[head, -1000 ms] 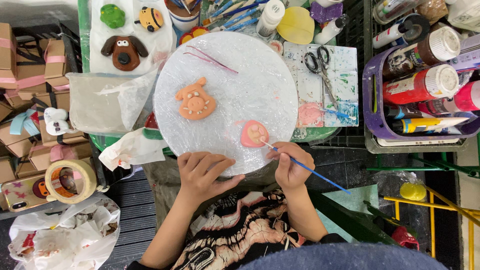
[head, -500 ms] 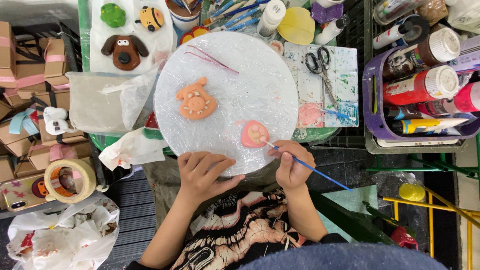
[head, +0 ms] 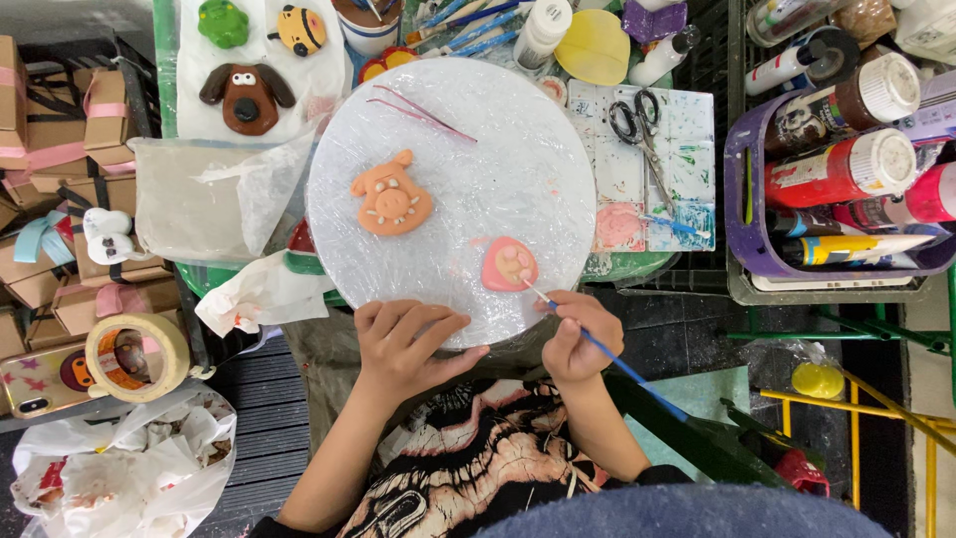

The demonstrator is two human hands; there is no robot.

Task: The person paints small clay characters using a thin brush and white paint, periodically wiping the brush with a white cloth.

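A round board wrapped in clear film lies in front of me. On it sit an orange clay animal face and a small pink clay piece. My right hand grips a thin blue-handled paintbrush, whose tip touches the pink piece's lower right edge. My left hand rests flat on the board's near rim, fingers apart, holding nothing. Two thin pink sticks lie at the board's far side.
A paint palette with scissors lies right of the board. A purple basket of paint bottles stands far right. Clay figures sit at top left, with a tape roll, phone and cardboard boxes at left.
The brush tip has shifted slightly along the pink piece's edge. My left hand has stayed on the board's rim.
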